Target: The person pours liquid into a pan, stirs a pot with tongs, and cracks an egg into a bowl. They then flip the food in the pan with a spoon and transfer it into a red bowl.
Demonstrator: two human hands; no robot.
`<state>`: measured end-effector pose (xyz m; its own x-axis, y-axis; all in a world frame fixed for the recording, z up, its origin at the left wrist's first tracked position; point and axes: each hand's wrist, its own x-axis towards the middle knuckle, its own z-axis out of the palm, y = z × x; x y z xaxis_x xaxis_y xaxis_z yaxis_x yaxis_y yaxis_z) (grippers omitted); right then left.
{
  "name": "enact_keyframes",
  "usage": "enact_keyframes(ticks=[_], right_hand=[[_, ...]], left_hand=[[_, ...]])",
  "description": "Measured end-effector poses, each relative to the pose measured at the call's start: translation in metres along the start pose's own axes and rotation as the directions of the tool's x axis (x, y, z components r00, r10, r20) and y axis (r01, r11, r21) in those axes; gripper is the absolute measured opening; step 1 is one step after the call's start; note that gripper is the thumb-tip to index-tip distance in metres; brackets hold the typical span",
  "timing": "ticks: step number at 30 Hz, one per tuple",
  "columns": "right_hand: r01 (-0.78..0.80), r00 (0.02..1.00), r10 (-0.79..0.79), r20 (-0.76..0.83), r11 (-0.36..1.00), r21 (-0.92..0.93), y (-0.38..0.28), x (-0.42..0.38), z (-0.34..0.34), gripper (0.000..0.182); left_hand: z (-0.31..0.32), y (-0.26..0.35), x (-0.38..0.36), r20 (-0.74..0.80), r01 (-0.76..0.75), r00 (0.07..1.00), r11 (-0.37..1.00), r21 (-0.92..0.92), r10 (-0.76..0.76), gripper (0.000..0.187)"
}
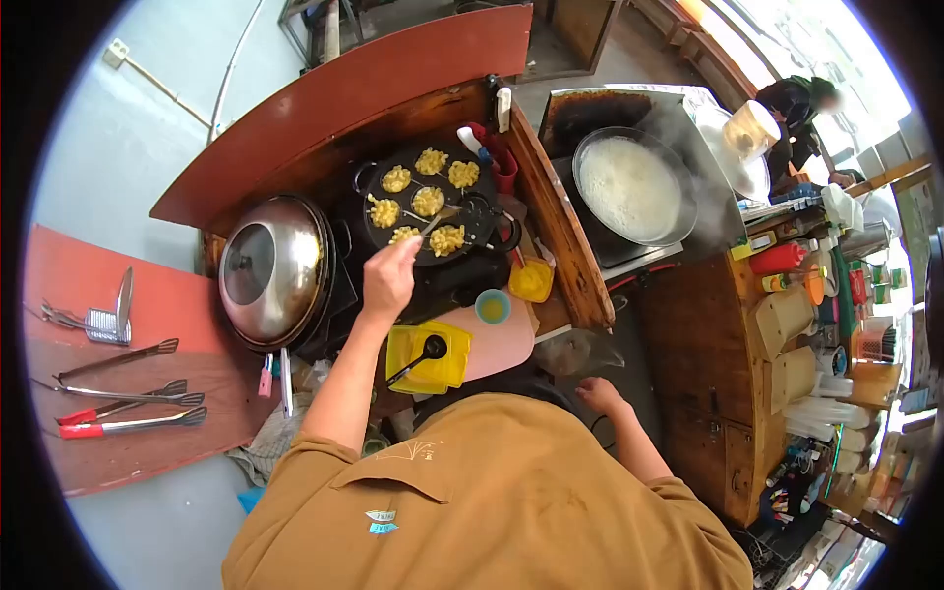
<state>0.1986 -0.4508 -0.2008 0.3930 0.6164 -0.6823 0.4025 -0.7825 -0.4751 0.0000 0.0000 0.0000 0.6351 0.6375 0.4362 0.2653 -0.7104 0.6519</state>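
Observation:
My left hand (390,280) is closed round a thin metal utensil (439,218), whose tip sits over a dark round pan with hollows (395,165). Whether it is a fork or a spoon is hard to make out. Chunky yellow pieces fill several hollows, including a portion of batter (447,240) beside the utensil. My right hand (602,395) hangs low at my side with fingers curled, apparently holding nothing, near a clear plastic bag (578,352). Closer to my body, a black ladle (423,358) rests on a yellow container (454,372).
A lidded pan (270,270) stands left of the hollowed pan. Several tongs (147,415) lie on the red side board. At right, a wide pan (634,187) of pale liquid steams behind a wooden partition (560,197). A blue cup (493,307) stands on a pink board (482,344).

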Motion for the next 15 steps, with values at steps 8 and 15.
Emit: enact_keyframes(ticks=[8, 15], right_hand=[[0.094, 0.995, -0.094, 0.038, 0.996, 0.0, -0.034, -0.001, -0.016, 0.037], [0.268, 0.963, -0.263, -0.055, 0.924, 0.274, -0.111, 0.035, -0.014, 0.039]], left_hand=[[-0.013, 0.0, -0.024, 0.012, -0.231, 0.973, 0.963, 0.141, 0.231, 0.02], [-0.016, 0.007, -0.039, -0.008, -0.146, 0.989, 0.982, 0.122, 0.148, 0.016]])
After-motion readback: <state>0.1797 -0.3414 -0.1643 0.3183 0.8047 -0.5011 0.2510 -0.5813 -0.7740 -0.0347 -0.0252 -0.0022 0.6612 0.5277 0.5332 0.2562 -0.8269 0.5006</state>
